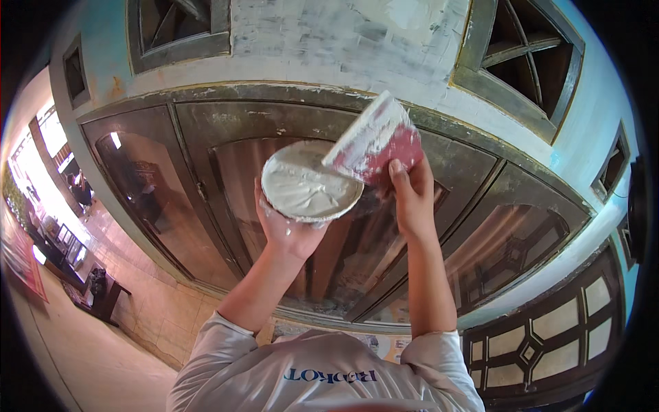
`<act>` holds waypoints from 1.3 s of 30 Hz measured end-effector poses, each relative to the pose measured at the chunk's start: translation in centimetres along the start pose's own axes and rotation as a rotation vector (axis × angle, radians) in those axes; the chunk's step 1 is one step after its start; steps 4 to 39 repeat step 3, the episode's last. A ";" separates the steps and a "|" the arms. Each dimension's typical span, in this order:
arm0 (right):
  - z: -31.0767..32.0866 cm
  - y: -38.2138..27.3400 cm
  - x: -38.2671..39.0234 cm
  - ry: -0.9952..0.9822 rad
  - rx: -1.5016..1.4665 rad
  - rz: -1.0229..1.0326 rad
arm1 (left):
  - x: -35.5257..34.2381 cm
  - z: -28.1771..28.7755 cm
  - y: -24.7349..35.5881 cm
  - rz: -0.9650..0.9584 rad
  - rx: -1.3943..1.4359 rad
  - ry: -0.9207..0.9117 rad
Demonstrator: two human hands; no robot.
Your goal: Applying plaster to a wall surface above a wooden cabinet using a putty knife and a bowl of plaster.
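Cradled from beneath by my left hand (295, 233) is a round tub of white putty (309, 189), its open top tilted toward me. My right hand (414, 196) pinches a red putty spreader (384, 145) by its lower right part, thumb on the near face. White paste is smeared over much of the spreader, thickest along its upper edge. Its left corner overlaps the tub's right rim in view; whether it touches the putty I cannot tell. A dab of putty sticks to my left palm, and the fingers under the tub are mostly hidden.
Ahead stands a dark wooden frame with glass panels (144, 185). Above it, the wall (343, 41) carries patchy white and grey smears between two wooden vents (525, 62). A tiled floor (158, 309) and a small dark table (106, 295) lie at left; a patterned wooden grille (542, 343) is at lower right.
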State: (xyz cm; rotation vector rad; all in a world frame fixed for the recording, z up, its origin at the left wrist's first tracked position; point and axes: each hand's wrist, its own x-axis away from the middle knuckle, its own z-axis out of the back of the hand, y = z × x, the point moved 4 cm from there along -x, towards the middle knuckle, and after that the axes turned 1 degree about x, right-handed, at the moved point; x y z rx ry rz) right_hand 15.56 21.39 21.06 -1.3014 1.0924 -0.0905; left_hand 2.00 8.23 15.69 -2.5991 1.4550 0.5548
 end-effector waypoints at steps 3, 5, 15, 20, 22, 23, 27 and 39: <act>-1.7 -2.4 -4.0 -0.090 0.099 0.085 | -1.1 -1.6 0.9 0.007 0.041 -0.179; -1.7 -2.4 -4.0 -0.090 0.099 0.085 | -1.1 -1.6 0.9 0.007 0.041 -0.179; -1.7 -2.4 -4.0 -0.090 0.099 0.085 | -1.1 -1.6 0.9 0.007 0.041 -0.179; -1.7 -2.4 -4.0 -0.090 0.099 0.085 | -1.1 -1.6 0.9 0.007 0.041 -0.179; -1.7 -2.4 -4.0 -0.090 0.099 0.085 | -1.1 -1.6 0.9 0.007 0.041 -0.179; -1.7 -2.4 -4.0 -0.090 0.099 0.085 | -1.1 -1.6 0.9 0.007 0.041 -0.179; -1.7 -2.4 -4.0 -0.090 0.099 0.085 | -1.1 -1.6 0.9 0.007 0.041 -0.179; -1.7 -2.4 -4.0 -0.090 0.099 0.085 | -1.1 -1.6 0.9 0.007 0.041 -0.179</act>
